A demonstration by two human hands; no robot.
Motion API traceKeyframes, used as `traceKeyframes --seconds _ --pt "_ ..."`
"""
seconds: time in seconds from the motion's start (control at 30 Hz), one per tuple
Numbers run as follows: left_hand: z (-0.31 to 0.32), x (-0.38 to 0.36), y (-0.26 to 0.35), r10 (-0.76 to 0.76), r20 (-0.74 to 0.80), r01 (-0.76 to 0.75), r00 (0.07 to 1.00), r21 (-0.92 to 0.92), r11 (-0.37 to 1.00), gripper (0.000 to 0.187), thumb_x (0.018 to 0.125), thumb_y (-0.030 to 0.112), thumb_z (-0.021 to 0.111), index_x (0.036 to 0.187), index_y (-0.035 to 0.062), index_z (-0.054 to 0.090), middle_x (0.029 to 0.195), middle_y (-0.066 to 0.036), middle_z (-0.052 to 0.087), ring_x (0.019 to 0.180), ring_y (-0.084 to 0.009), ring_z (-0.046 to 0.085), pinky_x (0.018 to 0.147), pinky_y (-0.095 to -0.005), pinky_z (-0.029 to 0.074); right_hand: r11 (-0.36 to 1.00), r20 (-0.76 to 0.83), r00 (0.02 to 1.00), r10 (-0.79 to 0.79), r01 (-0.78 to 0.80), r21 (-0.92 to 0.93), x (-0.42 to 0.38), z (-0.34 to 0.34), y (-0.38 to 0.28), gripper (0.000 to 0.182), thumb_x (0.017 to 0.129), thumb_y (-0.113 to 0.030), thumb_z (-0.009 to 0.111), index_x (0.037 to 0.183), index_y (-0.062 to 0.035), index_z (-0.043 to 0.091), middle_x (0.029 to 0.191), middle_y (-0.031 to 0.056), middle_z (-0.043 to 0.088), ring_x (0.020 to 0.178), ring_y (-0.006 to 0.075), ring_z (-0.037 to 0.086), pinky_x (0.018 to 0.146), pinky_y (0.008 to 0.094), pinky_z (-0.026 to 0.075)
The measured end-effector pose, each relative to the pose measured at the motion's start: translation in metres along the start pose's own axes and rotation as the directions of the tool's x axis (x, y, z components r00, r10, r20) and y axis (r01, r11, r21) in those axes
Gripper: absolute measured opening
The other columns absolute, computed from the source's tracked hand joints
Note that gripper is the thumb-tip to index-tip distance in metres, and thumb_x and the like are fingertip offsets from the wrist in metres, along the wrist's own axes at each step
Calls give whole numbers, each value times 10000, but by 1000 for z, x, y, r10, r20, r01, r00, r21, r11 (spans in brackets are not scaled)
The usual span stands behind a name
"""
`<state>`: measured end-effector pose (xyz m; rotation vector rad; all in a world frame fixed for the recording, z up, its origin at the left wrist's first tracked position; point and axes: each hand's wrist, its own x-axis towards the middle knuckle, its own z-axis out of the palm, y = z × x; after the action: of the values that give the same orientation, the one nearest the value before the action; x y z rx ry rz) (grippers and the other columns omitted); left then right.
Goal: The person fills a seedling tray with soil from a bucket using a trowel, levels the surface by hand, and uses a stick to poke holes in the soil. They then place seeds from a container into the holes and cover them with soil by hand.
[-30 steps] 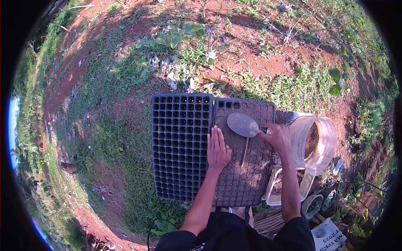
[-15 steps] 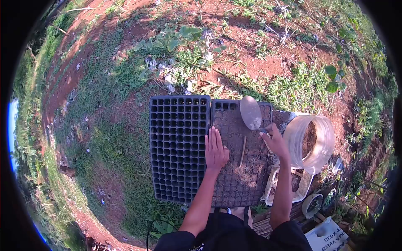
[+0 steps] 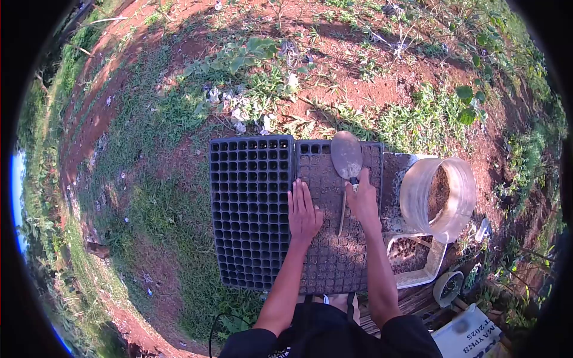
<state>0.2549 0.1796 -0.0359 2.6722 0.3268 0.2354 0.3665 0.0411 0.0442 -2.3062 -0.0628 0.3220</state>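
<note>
My right hand [image 3: 364, 200] is wrapped round the handle of a trowel [image 3: 347, 156], whose blade lies over the upper part of a soil-filled seedling tray [image 3: 322, 238]. A few cells at that tray's top left look dark and unfilled. My left hand [image 3: 304, 216] rests with fingers stretched out on the tray's left side, near the seam with a second tray. That black tray [image 3: 250, 209] on the left has cells without soil. A thin stick [image 3: 342, 218] lies on the filled tray, just left of my right wrist.
Right of the trays stands a translucent cylinder [image 3: 412, 194] with soil inside. Below it sits a pale rectangular container [image 3: 439, 265] holding dark material. A round pot [image 3: 447, 288] and a printed white sack [image 3: 468, 337] are at the lower right. Grass and red soil surround everything.
My right hand has moved left with the trowel, which is now more over the tray's middle. My left hand remains flat on the tray. The view has shifted slightly.
</note>
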Motion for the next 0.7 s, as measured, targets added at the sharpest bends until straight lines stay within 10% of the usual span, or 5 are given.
traceKeyframes --seconds 0.37,0.5,0.57,0.7 --pt "3 0 -2 25 -13 -25 1000 11 1000 751 899 190 430 1556 -114 235 1626 -291 258 1539 -406 233 1274 -533 165 965 5 992 -123 120 -232 -38 -24 -34 359 967 -168 649 1239 -39 454 939 279 656 891 491 648 735 542 507" --pt "2 -1 -2 30 -24 -29 999 21 999 708 916 175 445 1568 -52 288 1624 -280 265 1534 -406 244 1271 -544 165 977 -444 875 -193 132 -165 -66 -81 10 334 999 -113 613 1289 -54 458 1013 191 610 722 246 625 591 433 528" --pt "2 -1 -2 31 -26 -31 999 13 999 693 928 181 463 1568 -32 306 1625 -279 263 1533 -415 239 1268 -549 164 820 -379 855 355 -90 565 -89 -116 -24 373 994 -49 591 1337 -86 450 1064 126 590 724 141 554 553 341 498" --pt "6 0 -1 14 -47 -14 999 14 1000 644 979 273 514 1553 17 373 1623 -286 258 1525 -442 231 1253 -574 180 743 -408 826 388 -18 669 -109 -147 7 460 976 -29 599 1399 -97 432 1169 110 601 677 112 548 533 290 473"
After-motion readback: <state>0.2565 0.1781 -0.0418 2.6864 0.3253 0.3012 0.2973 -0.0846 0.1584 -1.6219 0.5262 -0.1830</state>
